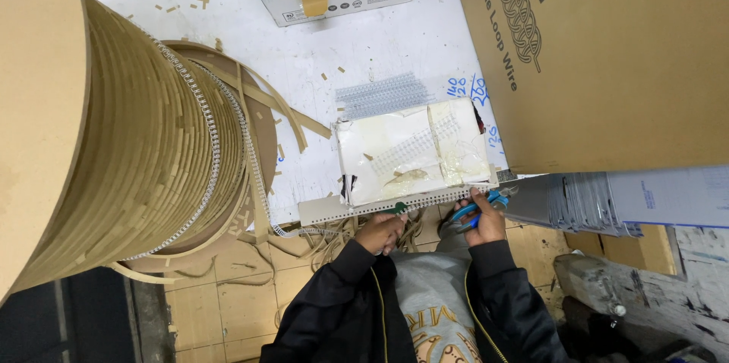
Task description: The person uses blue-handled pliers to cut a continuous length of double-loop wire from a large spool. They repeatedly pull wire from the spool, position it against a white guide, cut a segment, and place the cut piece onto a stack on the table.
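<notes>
Two boxes (607, 52), one spool (114, 143)

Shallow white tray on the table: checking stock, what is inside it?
The shallow white tray holds one strip of white wire binding and clear plastic; anything beneath is hidden.

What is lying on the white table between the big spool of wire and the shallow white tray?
In the head view, between the spool and the tray lie curved cardboard strips and small brown paper scraps on the white table.
</notes>
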